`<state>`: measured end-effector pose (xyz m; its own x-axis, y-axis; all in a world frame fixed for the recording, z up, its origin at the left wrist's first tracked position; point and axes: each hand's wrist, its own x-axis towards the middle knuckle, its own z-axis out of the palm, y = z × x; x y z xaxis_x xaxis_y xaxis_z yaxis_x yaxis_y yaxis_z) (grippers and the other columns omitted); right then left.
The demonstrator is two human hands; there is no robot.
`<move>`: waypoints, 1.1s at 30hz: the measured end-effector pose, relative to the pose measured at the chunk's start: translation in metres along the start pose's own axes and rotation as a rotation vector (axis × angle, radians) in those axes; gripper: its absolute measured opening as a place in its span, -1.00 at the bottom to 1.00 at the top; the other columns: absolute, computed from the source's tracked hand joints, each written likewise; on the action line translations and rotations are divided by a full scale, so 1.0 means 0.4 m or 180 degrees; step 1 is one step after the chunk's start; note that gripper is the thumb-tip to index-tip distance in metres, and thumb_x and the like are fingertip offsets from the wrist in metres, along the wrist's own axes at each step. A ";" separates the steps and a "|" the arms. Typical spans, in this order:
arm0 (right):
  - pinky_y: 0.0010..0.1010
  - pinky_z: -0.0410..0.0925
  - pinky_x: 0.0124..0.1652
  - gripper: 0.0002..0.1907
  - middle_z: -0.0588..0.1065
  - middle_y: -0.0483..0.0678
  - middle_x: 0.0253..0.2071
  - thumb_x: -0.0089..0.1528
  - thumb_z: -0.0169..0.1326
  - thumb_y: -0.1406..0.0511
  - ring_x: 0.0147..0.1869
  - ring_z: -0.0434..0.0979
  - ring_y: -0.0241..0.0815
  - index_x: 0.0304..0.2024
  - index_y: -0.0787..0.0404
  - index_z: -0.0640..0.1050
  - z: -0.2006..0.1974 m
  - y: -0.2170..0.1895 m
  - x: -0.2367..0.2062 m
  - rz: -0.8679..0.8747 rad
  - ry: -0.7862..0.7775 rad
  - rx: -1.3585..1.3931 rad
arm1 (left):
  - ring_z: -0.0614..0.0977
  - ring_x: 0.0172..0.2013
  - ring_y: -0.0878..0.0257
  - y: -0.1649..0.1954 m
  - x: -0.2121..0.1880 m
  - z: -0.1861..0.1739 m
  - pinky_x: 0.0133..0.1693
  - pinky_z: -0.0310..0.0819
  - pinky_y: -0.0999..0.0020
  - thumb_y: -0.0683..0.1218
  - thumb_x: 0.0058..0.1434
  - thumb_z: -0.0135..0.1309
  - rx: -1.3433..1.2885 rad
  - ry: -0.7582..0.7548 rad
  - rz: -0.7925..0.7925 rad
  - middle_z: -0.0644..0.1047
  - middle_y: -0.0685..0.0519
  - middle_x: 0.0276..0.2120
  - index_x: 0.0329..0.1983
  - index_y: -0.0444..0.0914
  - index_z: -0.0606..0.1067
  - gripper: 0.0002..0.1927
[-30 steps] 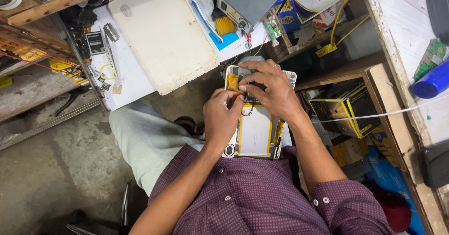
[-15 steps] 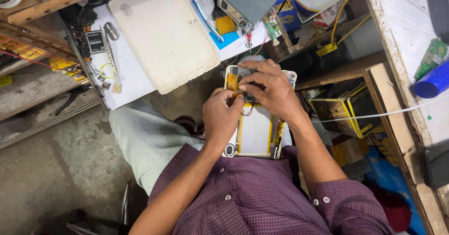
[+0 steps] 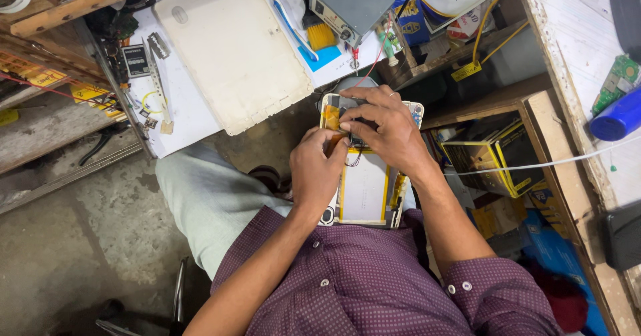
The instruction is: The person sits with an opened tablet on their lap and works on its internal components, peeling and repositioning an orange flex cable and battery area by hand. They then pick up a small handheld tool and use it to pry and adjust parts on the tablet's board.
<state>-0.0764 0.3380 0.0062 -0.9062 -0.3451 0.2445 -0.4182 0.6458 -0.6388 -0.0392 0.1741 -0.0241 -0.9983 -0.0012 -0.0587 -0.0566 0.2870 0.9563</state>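
Tablet [image 3: 364,189], opened with its back off, is lying on the person's lap, its white battery and yellow tape edges showing. Both hands are working at the upper end of the tablet. The left hand [image 3: 322,165] is resting on the tablet's left side, its fingers curled and pressing down near the orange strip at the top corner. The right hand [image 3: 384,127] is reaching over the tablet's top, with its fingertips pinching a small dark part [image 3: 356,130] against the board; thin red and black wires are trailing just below that part. The two hands are sitting close together, almost touching, over the upper end.

Above the tablet, on the cluttered bench, a white back cover [image 3: 230,49] is lying flat. To the right of the cover, a grey metal box [image 3: 350,2] is standing, with a yellow brush [image 3: 319,34] just beside it. Well to the right of the tablet, a blue bottle [image 3: 617,115] is lying on a shelf.
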 end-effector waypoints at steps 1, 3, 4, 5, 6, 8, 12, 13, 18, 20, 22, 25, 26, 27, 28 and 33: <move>-0.19 0.32 0.15 -0.84 0.55 -0.06 0.16 0.13 0.30 0.42 0.12 0.48 0.00 -0.22 0.23 0.66 0.000 -0.001 0.001 0.0007 -0.0003 0.0006 | 0.64 -0.44 0.19 0.002 -0.001 -0.002 -0.32 0.48 0.27 -0.12 0.23 0.14 -0.0085 -0.0047 -0.0109 0.58 -0.05 -0.36 -0.28 -0.39 0.59 -0.81; -0.19 0.32 0.16 -0.84 0.55 -0.06 0.16 0.13 0.31 0.42 0.12 0.49 0.00 -0.22 0.23 0.66 0.000 -0.001 0.002 -0.0022 0.0020 0.0011 | 0.63 -0.46 0.22 0.005 -0.001 -0.004 -0.34 0.47 0.29 -0.11 0.26 0.12 -0.0193 -0.0095 -0.0223 0.58 -0.03 -0.38 -0.27 -0.38 0.59 -0.80; -0.19 0.32 0.16 -0.84 0.55 -0.06 0.16 0.13 0.31 0.42 0.13 0.49 0.00 -0.23 0.23 0.66 0.000 -0.002 0.001 -0.0031 0.0028 0.0013 | 0.63 -0.46 0.24 0.005 -0.002 -0.003 -0.35 0.47 0.30 -0.11 0.28 0.11 -0.0215 -0.0103 -0.0231 0.58 -0.02 -0.37 -0.26 -0.39 0.59 -0.79; -0.19 0.32 0.15 -0.84 0.55 -0.06 0.16 0.13 0.31 0.42 0.12 0.49 0.00 -0.23 0.23 0.66 0.000 -0.002 0.001 0.0007 0.0026 0.0016 | 0.63 -0.47 0.25 0.005 -0.001 -0.003 -0.35 0.47 0.31 -0.10 0.30 0.10 -0.0235 -0.0109 -0.0234 0.58 -0.01 -0.37 -0.25 -0.39 0.59 -0.78; -0.20 0.33 0.14 -0.84 0.55 -0.05 0.16 0.13 0.31 0.41 0.12 0.49 0.00 -0.23 0.22 0.67 0.001 -0.003 0.001 0.0045 0.0023 0.0019 | 0.63 -0.47 0.26 0.005 0.000 -0.003 -0.36 0.47 0.31 -0.10 0.30 0.10 -0.0220 -0.0122 -0.0234 0.57 -0.01 -0.37 -0.26 -0.39 0.59 -0.78; -0.20 0.33 0.13 -0.84 0.55 -0.05 0.16 0.12 0.32 0.41 0.11 0.49 -0.01 -0.23 0.22 0.67 0.001 -0.003 0.000 0.0067 0.0015 0.0011 | 0.62 -0.47 0.27 -0.001 0.001 0.000 -0.37 0.47 0.31 -0.09 0.30 0.11 -0.0191 -0.0147 -0.0229 0.57 0.00 -0.37 -0.26 -0.38 0.60 -0.78; -0.21 0.34 0.14 -0.84 0.56 -0.06 0.17 0.13 0.31 0.42 0.12 0.50 -0.01 -0.22 0.22 0.67 0.000 0.001 -0.003 0.0067 0.0026 0.0052 | 0.64 -0.40 0.29 -0.032 -0.008 0.001 -0.32 0.50 0.37 -0.11 0.25 0.16 -0.0350 -0.0156 0.0009 0.59 0.00 -0.31 -0.22 -0.38 0.61 -0.80; -0.22 0.34 0.14 -0.84 0.56 -0.07 0.17 0.13 0.31 0.42 0.13 0.50 -0.01 -0.22 0.22 0.66 -0.002 0.003 -0.001 0.0075 0.0037 0.0080 | 0.65 -0.36 0.30 -0.046 -0.007 -0.005 -0.29 0.51 0.38 -0.12 0.25 0.18 -0.0403 -0.0207 0.0108 0.61 0.00 -0.29 -0.18 -0.37 0.61 -0.80; -0.22 0.31 0.14 -0.84 0.56 -0.09 0.14 0.14 0.32 0.40 0.13 0.50 -0.03 -0.21 0.20 0.67 0.006 0.007 -0.002 0.0120 0.0156 0.0031 | 0.60 -0.18 0.41 -0.121 -0.012 -0.013 -0.16 0.52 0.43 -0.17 0.29 0.16 -0.1646 -0.1121 -0.0483 0.62 0.06 -0.13 0.17 -0.29 0.52 -0.62; -0.20 0.29 0.11 -0.85 0.56 -0.09 0.12 0.14 0.33 0.39 0.12 0.49 -0.03 -0.22 0.18 0.67 0.012 0.008 0.003 0.0184 0.0176 -0.0017 | 0.58 -0.06 0.41 -0.139 -0.027 -0.011 -0.01 0.52 0.45 -0.20 0.30 0.16 -0.1484 -0.1141 -0.0300 0.59 0.07 -0.02 0.25 -0.28 0.49 -0.57; -0.18 0.27 0.09 -0.87 0.56 -0.08 0.10 0.14 0.32 0.37 0.13 0.48 -0.02 -0.25 0.17 0.68 0.018 0.008 0.007 0.0264 0.0183 -0.0050 | 0.54 0.08 0.37 -0.149 -0.024 -0.011 0.11 0.45 0.43 -0.22 0.32 0.12 -0.1407 -0.1122 0.0064 0.55 0.05 0.11 0.28 -0.29 0.45 -0.56; -0.15 0.27 0.14 -0.88 0.55 -0.05 0.10 0.17 0.31 0.36 0.15 0.47 0.00 -0.23 0.17 0.69 0.015 0.011 0.023 0.0187 0.0153 -0.0082 | 0.52 0.11 0.36 -0.146 -0.005 -0.020 0.14 0.42 0.43 -0.24 0.33 0.07 -0.1434 -0.1229 0.0101 0.54 0.03 0.15 0.35 -0.26 0.39 -0.50; -0.16 0.28 0.14 -0.88 0.55 -0.03 0.10 0.17 0.31 0.36 0.16 0.46 0.02 -0.23 0.17 0.68 0.011 0.012 0.030 0.0202 0.0179 -0.0064 | 0.52 0.09 0.36 -0.141 0.005 -0.025 0.12 0.43 0.43 -0.24 0.33 0.06 -0.1469 -0.1293 0.0027 0.54 0.03 0.13 0.37 -0.25 0.37 -0.48; -0.16 0.29 0.14 -0.88 0.55 -0.01 0.10 0.17 0.31 0.36 0.17 0.46 0.03 -0.23 0.18 0.68 0.008 0.012 0.036 0.0221 0.0202 -0.0044 | 0.50 0.13 0.36 -0.135 0.018 -0.033 0.15 0.40 0.42 -0.26 0.32 0.04 -0.1458 -0.1314 0.0201 0.52 0.03 0.17 0.39 -0.26 0.35 -0.46; -0.16 0.29 0.14 -0.89 0.54 0.01 0.10 0.18 0.30 0.36 0.18 0.46 0.04 -0.23 0.19 0.68 0.005 0.010 0.041 0.0233 0.0221 -0.0018 | 0.49 0.18 0.35 -0.127 0.036 -0.046 0.19 0.38 0.42 -0.28 0.30 0.03 -0.1442 -0.1326 0.0373 0.50 0.02 0.21 0.40 -0.26 0.33 -0.44; -0.22 0.33 0.13 -0.86 0.54 0.04 0.06 0.17 0.32 0.34 0.17 0.49 0.00 -0.22 0.20 0.69 0.032 -0.026 0.075 0.0555 0.0625 0.0263 | 0.50 0.10 0.38 -0.078 0.111 -0.167 0.16 0.40 0.42 -0.27 0.31 0.04 -0.1132 -0.1680 0.0389 0.50 0.06 0.22 0.46 -0.20 0.31 -0.38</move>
<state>-0.0986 0.3122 0.0109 -0.9622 -0.0896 0.2573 -0.2556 0.6234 -0.7389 -0.0826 0.1009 -0.0375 -0.8611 0.5084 0.0104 -0.0350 -0.0797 0.9962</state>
